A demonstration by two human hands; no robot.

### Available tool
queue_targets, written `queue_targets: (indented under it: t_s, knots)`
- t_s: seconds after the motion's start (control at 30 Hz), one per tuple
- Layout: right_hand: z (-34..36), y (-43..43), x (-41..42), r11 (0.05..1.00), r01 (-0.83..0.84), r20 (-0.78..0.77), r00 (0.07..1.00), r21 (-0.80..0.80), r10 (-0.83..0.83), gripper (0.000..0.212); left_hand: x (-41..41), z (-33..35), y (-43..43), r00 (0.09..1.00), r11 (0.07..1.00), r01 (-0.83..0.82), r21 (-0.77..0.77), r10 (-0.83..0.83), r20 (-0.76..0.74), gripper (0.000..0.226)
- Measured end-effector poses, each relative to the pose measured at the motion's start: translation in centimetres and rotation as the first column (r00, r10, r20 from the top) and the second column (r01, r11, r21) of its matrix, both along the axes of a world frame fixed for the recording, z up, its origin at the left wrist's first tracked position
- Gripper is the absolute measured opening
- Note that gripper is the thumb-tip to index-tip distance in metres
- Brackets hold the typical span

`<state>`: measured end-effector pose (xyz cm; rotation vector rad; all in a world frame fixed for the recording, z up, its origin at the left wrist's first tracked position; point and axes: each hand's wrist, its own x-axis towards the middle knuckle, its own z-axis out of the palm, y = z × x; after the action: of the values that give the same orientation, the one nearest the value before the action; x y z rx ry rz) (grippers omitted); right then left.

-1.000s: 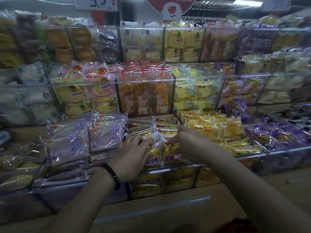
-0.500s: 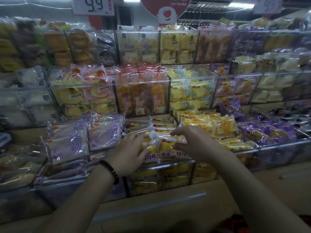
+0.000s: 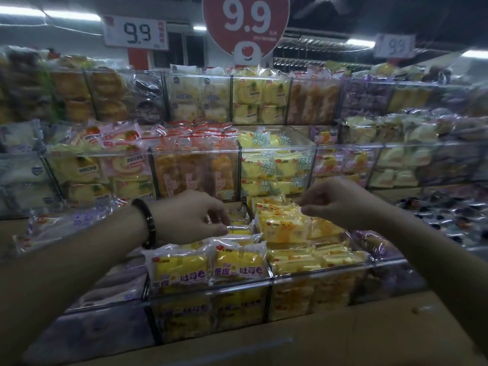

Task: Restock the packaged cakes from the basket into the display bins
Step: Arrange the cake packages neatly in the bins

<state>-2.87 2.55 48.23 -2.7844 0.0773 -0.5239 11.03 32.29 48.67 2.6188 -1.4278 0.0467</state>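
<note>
**Yellow packaged cake (image 3: 239, 229) closest to the left hand (image 3: 188, 217)**

Reaching forward and down over the lowest tier of display bins (image 3: 211, 286). Left hand with fingers curled at the middle bin, tips against that cake in the second row — pinching it or merely touching, too blurred to tell. Right hand (image 3: 340, 204) loosely curled, thumb and forefinger close together just above the orange-yellow packs (image 3: 285, 224) of the neighbouring bin; no telling whether on a wrapper edge. Nearer the body, two labelled packs (image 3: 208, 268) upright against the clear front wall, long axes running left to right. Second-row cake lying the same way, just ahead of the left fingertips and apart from the right hand — so probably a job for the left, seating it behind the front pair. Basket out of view
</note>
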Motion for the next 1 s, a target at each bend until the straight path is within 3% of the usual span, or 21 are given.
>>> queue_targets:
  t_s: [0.17,0.77,0.9,1.0]
  knots:
    - [2.1,-4.6,0.9,0.996,0.024,-0.031,0.999,-0.085,-0.027,0.003,1.2,2.1,-5.2,0.999,0.999,0.021,0.032,-0.022,0.025,0.029]
    - [-3.3,-14.9,16.4,0.979,0.075,-0.125,0.987,-0.189,-0.100,0.021,13.5,-2.0,-22.2,0.990,0.988,0.142,-0.065,-0.139,0.038,0.025]
    - [-3.8,-15.5,19.3,0.984,0.044,-0.157,0.985,-0.173,-0.071,0.022,14.5,-1.9,-24.4,0.983,0.994,0.112,-0.015,-0.108,0.145,0.022]
    - [-3.7,-15.0,19.8,0.989,0.017,-0.164,0.986,-0.145,-0.041,0.020,14.8,-2.1,-25.1,0.947,0.997,0.073,0.039,-0.082,0.312,0.017]
